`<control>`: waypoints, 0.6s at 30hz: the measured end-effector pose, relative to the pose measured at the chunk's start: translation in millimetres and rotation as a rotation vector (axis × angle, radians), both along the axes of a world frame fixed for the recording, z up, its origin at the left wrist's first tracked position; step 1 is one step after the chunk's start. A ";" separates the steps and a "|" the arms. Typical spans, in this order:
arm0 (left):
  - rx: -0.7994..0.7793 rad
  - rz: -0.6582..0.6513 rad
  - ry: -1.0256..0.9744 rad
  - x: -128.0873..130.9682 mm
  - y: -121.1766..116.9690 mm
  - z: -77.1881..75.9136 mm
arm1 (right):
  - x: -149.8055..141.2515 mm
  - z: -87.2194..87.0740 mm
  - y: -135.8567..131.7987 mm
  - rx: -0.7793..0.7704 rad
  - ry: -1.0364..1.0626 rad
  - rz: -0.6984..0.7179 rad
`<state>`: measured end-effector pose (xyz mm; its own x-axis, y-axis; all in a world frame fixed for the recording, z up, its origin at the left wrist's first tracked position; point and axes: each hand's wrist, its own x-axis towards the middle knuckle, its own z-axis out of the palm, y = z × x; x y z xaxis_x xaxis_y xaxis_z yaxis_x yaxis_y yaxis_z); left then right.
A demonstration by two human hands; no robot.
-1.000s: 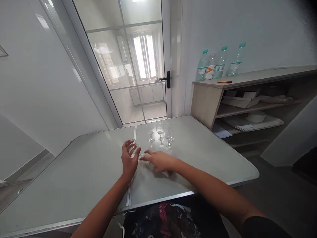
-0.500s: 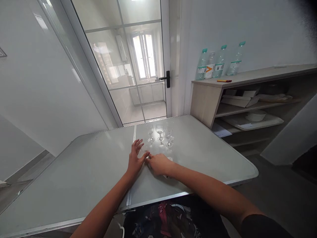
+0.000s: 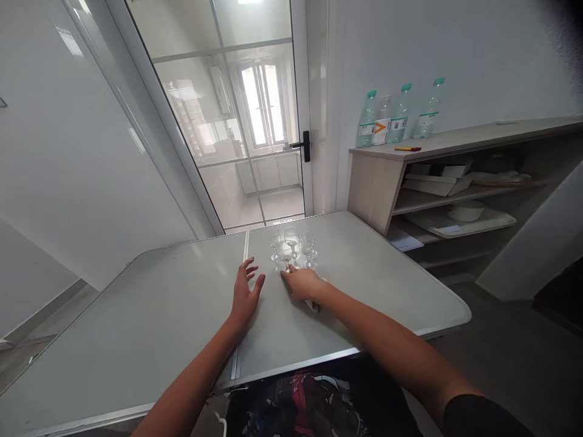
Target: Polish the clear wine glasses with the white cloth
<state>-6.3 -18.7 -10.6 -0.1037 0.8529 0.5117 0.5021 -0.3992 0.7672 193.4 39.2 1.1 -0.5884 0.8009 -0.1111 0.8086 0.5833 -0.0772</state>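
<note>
In the head view, my right hand (image 3: 303, 283) reaches over the table with its fingers closed at the foot of a clear stemmed glass (image 3: 286, 260). That glass stands upright, close in front of a small cluster of similar stemmed glasses (image 3: 308, 252). A pale crumpled item, seemingly a cloth (image 3: 313, 306), shows under my right palm; whether the hand grips it too is hidden. To the left, my left hand (image 3: 246, 292) is raised just over the tabletop, fingers spread and thumb apart, touching no glass.
The grey-green table (image 3: 173, 315) has a metal seam (image 3: 241, 291) beside my left hand. Behind it stands a glazed door (image 3: 255, 176) with a black handle. At right, a wooden shelf unit (image 3: 373, 182) carries several plastic bottles (image 3: 398, 118) and a yellow-red item (image 3: 408, 149).
My right hand has moved forward and right, bringing the stemmed glass from beside my left hand to the cluster. My left hand has come away from the glass and my right fingers.
</note>
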 end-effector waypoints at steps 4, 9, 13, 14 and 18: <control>0.016 0.006 0.008 -0.7 0.3 0.6 | -1.2 -1.3 0.9 0.011 0.008 0.009; 0.066 0.010 0.047 -1.5 -0.7 4.1 | -0.5 7.6 -7.2 0.045 0.011 -0.012; 0.183 0.082 0.157 -5.1 -4.9 18.0 | -7.3 18.7 -24.3 0.077 0.027 -0.011; 0.214 0.099 0.201 -6.3 -5.8 23.9 | -10.4 21.0 -29.6 0.076 0.031 0.000; 0.248 0.030 0.387 -7.5 1.2 56.4 | -24.6 25.4 -49.9 0.119 0.076 0.127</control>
